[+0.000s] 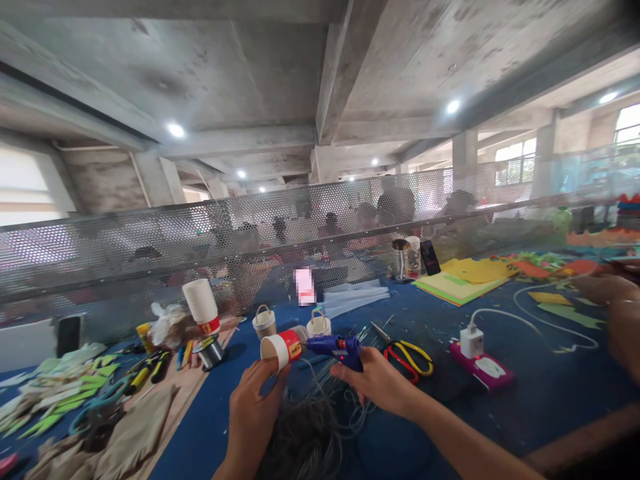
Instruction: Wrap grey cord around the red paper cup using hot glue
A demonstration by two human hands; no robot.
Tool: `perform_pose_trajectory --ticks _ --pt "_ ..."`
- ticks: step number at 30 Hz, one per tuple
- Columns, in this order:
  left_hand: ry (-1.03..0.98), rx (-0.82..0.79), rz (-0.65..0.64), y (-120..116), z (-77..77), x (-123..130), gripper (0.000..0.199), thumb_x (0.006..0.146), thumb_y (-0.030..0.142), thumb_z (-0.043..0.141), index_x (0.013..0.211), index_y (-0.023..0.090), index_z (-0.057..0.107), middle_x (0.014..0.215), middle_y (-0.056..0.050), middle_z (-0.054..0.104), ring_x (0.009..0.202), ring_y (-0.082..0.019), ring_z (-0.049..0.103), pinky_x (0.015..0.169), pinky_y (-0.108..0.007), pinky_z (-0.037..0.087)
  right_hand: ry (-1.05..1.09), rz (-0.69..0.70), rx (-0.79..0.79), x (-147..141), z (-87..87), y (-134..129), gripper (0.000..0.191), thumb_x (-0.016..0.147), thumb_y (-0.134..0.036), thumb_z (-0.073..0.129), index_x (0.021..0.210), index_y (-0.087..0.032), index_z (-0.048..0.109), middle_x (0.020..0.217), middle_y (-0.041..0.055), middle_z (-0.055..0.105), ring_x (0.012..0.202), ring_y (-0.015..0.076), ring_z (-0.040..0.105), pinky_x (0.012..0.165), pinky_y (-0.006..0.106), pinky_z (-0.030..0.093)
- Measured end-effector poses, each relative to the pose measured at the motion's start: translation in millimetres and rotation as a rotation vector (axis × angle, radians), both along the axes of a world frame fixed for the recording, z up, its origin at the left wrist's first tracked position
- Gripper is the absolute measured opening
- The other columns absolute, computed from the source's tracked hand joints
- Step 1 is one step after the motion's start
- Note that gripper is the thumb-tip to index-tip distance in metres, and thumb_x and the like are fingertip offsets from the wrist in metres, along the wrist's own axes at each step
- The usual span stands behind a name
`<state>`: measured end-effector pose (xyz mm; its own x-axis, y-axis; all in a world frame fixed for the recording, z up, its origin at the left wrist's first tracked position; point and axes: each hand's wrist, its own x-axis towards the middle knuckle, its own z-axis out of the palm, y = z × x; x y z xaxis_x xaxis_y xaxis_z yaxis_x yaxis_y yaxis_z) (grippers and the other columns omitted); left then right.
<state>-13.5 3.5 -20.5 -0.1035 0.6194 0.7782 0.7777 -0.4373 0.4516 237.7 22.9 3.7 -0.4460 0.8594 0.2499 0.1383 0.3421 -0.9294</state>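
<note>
My left hand (257, 397) grips a paper cup (281, 348), white with a red printed band, tipped on its side. Grey strands are wound about the cup's far end. My right hand (377, 380) is closed round the handle of a blue hot glue gun (334, 345); its nozzle points left at the wound end, and I cannot tell if they touch. Below both hands lies a heap of grey cord (305, 433). Just behind the held cup stand a small cup with a handle (264, 322) and a second handled cup (319, 325).
Red-and-yellow-handled scissors (407, 360) lie right of the glue gun, near a purple power strip (483, 368) with a white plug and cable. A stack of paper cups (201, 305) and a wire spool (209, 352) stand left. A perforated metal screen (240, 247) closes the back. Another person's arm (620, 313) reaches in at right.
</note>
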Motion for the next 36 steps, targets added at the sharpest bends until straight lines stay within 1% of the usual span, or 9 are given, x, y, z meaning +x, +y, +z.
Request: perform_pose_trajectory --ticks 6,11,15,20,24,28,32,34,36 --pt "-0.071 -0.084 0.037 -3 8.9 5 0.025 0.083 0.043 0.064 0.084 0.019 0.070 0.079 -0.001 0.069 0.072 -0.019 0.062 0.070 -0.024 0.047 -0.014 0.003 -0.023 -1 1.6 -2 0.043 0.083 -0.056 0.064 0.094 -0.014 0.065 0.061 -0.0052 0.046 0.043 0.0073 0.043 0.040 0.018 0.039" --pt "-0.130 -0.123 0.058 -6 16.1 8 0.028 0.081 0.045 0.064 0.080 0.017 0.069 0.069 0.002 0.065 0.064 -0.016 0.058 0.062 -0.022 0.045 0.007 0.033 -0.042 -2 -1.2 -2 0.047 0.082 -0.059 0.063 0.099 -0.015 0.065 0.065 -0.0045 0.048 0.045 0.0073 0.043 0.040 0.018 0.041" --pt "-0.174 -0.146 0.053 -7 20.3 9 0.029 0.078 0.046 0.066 0.080 0.017 0.071 0.070 0.002 0.067 0.065 -0.017 0.060 0.064 -0.022 0.046 -0.005 0.044 -0.034 -2 -5.1 -1 0.050 0.081 -0.061 0.063 0.100 -0.015 0.066 0.068 -0.0032 0.052 0.045 0.0068 0.042 0.041 0.018 0.041" --pt "-0.244 -0.175 0.026 -6 21.0 9 0.030 0.077 0.045 0.068 0.083 0.016 0.073 0.075 0.000 0.072 0.072 -0.020 0.064 0.066 -0.024 0.048 -0.025 0.034 -0.022 -4 -8.7 0 0.046 0.082 -0.058 0.064 0.098 -0.015 0.067 0.065 -0.0039 0.051 0.045 0.0072 0.043 0.041 0.018 0.038" --pt "-0.297 -0.223 -0.019 -5 20.5 7 0.031 0.078 0.044 0.068 0.089 0.017 0.074 0.084 -0.001 0.075 0.081 -0.022 0.066 0.073 -0.026 0.049 -0.013 0.030 -0.033 -5 -8.6 -1 0.044 0.082 -0.055 0.066 0.099 -0.014 0.067 0.065 -0.0040 0.051 0.046 0.0069 0.042 0.041 0.017 0.037" --pt "-0.411 -0.293 -0.119 -4 23.6 6 0.033 0.076 0.044 0.071 0.094 0.017 0.074 0.087 -0.001 0.077 0.082 -0.022 0.068 0.075 -0.028 0.051 0.011 0.047 -0.037 -4 -6.3 -3 0.044 0.081 -0.055 0.067 0.099 -0.015 0.068 0.067 -0.0036 0.053 0.050 0.0077 0.042 0.043 0.017 0.037" --pt "-0.533 -0.322 -0.204 -1 24.6 5 0.034 0.076 0.043 0.071 0.097 0.017 0.073 0.092 -0.002 0.078 0.087 -0.022 0.069 0.080 -0.029 0.052 0.036 0.054 -0.034 -5 -6.2 -1 0.046 0.080 -0.056 0.066 0.096 -0.013 0.068 0.071 -0.0017 0.058 0.052 0.0078 0.042 0.044 0.018 0.036" --pt "-0.565 -0.337 -0.223 0 23.5 4 0.034 0.076 0.042 0.072 0.099 0.016 0.073 0.093 -0.002 0.078 0.088 -0.023 0.069 0.082 -0.030 0.052 0.082 0.055 -0.019 -6 -6.4 0 0.045 0.080 -0.055 0.068 0.097 -0.013 0.068 0.078 0.0000 0.062 0.058 0.0090 0.046 0.049 0.018 0.039" --pt "-0.577 -0.354 -0.242 1 22.4 3 0.036 0.076 0.043 0.072 0.101 0.016 0.073 0.093 -0.003 0.078 0.090 -0.024 0.069 0.083 -0.031 0.052 0.140 0.053 0.041 -6 -5.8 -1 0.043 0.080 -0.051 0.069 0.102 -0.014 0.067 0.084 0.0007 0.063 0.067 0.0111 0.052 0.059 0.020 0.044"
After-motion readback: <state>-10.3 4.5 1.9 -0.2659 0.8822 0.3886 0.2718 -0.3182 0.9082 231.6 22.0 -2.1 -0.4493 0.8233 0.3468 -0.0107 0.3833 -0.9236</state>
